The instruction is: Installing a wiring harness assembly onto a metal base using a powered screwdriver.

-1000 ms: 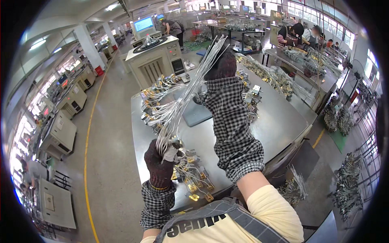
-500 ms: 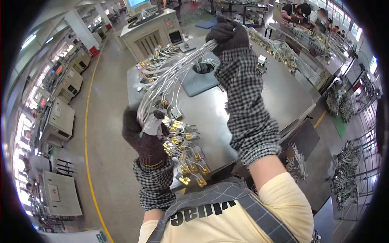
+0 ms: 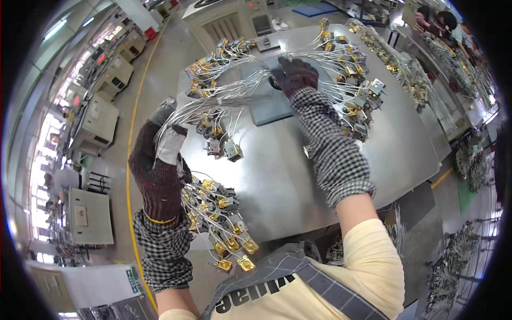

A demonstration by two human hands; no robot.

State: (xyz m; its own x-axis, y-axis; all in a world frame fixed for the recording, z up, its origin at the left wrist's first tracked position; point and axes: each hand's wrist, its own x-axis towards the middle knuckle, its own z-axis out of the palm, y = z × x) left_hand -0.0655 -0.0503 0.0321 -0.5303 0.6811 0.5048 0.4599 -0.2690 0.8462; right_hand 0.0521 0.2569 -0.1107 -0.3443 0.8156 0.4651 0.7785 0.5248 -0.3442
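Note:
My left hand (image 3: pixel 160 154), in a dark maroon glove with white wrapping on the fingers, is closed around a bundle of thin silvery wires (image 3: pixel 194 109). Small metal boxes with brass-coloured parts (image 3: pixel 229 221) dangle from this bundle below the hand, by the table's near left edge. The bundle's free ends reach rightward over the table, blurred. My right hand (image 3: pixel 298 77), gloved too, reaches to a dark round hole in a blue-grey plate (image 3: pixel 266 113). Its fingers look stretched out over the hole's far edge, apart from the held bundle; the fingertips are partly hidden.
On the metal table (image 3: pixel 277 176), more wired boxes fan out around the plate, on the left (image 3: pixel 205 80) and right (image 3: pixel 354 109). A beige machine cabinet (image 3: pixel 229 26) stands beyond. Further wire bundles (image 3: pixel 405 69) line the right edge. People work at a bench far right.
The right hand has let go of the wire bundle and come down to the plate's hole. My left hand has moved left and kept the bundle. The view has shifted, showing more boxes on the right.

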